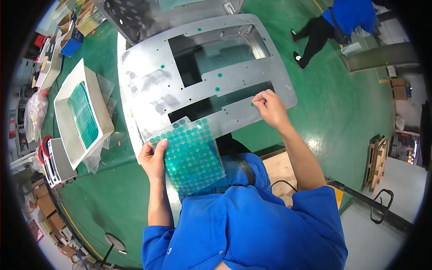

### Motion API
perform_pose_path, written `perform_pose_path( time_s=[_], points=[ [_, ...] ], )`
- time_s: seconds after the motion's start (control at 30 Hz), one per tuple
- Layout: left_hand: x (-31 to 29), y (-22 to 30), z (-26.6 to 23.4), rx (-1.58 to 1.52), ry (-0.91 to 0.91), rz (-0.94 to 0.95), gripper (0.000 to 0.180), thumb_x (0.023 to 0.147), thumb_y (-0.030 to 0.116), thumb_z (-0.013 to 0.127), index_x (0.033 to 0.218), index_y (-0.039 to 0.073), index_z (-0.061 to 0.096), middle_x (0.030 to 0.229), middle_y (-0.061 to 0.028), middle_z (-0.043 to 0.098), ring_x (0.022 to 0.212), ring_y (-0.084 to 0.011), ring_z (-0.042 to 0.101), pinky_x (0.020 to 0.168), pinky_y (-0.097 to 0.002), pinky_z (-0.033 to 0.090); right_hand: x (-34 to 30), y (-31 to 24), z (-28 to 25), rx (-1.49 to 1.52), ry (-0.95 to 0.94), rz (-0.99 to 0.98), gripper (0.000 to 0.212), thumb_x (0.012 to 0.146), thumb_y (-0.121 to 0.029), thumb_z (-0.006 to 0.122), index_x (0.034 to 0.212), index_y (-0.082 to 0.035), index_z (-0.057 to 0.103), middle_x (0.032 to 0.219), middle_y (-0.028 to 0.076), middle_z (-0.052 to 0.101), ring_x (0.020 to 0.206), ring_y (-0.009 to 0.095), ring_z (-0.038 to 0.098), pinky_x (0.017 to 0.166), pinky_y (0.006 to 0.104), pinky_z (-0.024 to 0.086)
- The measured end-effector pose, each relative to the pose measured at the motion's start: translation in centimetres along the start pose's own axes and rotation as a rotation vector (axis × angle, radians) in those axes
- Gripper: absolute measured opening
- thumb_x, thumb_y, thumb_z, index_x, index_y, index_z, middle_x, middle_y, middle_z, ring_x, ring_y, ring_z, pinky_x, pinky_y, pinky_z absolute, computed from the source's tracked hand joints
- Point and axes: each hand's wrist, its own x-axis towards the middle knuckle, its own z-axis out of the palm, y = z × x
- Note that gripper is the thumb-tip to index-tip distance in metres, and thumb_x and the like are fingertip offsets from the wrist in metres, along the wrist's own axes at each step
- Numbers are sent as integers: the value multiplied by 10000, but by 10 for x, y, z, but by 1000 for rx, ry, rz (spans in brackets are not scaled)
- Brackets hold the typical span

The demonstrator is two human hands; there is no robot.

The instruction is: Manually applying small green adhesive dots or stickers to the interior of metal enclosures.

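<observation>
My left hand (153, 156) pinches the upper left edge of a clear sheet of round green stickers (191, 157), which hangs over my lap at the near edge of the metal panel. Over the right part of that panel, my right hand (271, 108) is closed in a pinch, with a small green sticker (253, 104) showing at its fingertips. The grey metal panel (148, 85) has two large cut-outs and several small holes. Several green dots (219, 75) are stuck on its face. Whether the pinched sticker touches the metal, I cannot tell.
A white bin (100, 118) holding more green sticker sheets (82, 114) stands to the left. Behind the panel rises another metal part (139, 18). A person in blue (348, 20) is at the far right. A wooden pallet (377, 163) stands right, on the green floor (333, 121).
</observation>
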Motion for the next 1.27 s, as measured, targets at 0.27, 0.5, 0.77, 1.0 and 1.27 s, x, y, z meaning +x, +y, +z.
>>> perform_pose_path(
  time_s=[0.27, 0.5, 0.77, 1.0, 1.27],
  points=[
    [0, 0, 3, 22, 3, 2, 84, 711, 58, 670, 735, 30, 594, 674, 26, 568, 588, -25, 465, 558, -159, 368, 0, 1, 5, -82, 70, -80, 44, 720, -97, 577, 730, -55, 568, 722, 39, 516, 617, 162, 498, 584, 284, 413],
    [-3, -1, 2, 39, 5, 6, 88, 710, 62, 672, 728, 34, 591, 677, 30, 564, 595, -25, 462, 562, -158, 365, -5, -3, 4, -82, 90, -56, 32, 710, -121, 570, 714, -90, 562, 720, 29, 523, 701, 196, 513, 637, 325, 419],
    [-4, -12, -5, 113, 2, 9, 165, 693, 125, 691, 683, 6, 578, 622, 48, 521, 562, -30, 418, 498, -180, 341, 2, 1, 0, 91, -21, -52, 157, 670, -127, 616, 805, -110, 540, 638, 29, 502, 609, 188, 509, 555, 310, 408],
    [-1, -19, -11, -32, -7, 49, 243, 687, 74, 688, 565, 64, 478, 565, 78, 427, 514, -10, 326, 447, -177, 258, 29, -17, -20, -78, -281, 156, 262, 583, -208, 730, 768, -90, 587, 639, 14, 553, 598, 140, 513, 553, 281, 407],
    [-22, -5, -37, -137, 47, 99, 140, 699, 80, 680, 677, 6, 563, 605, 38, 513, 538, -31, 412, 482, -165, 320, 44, 20, -16, 17, -279, 6, 124, 621, -175, 702, 671, -81, 638, 641, 47, 606, 590, 138, 544, 586, 267, 434]
  ],
)
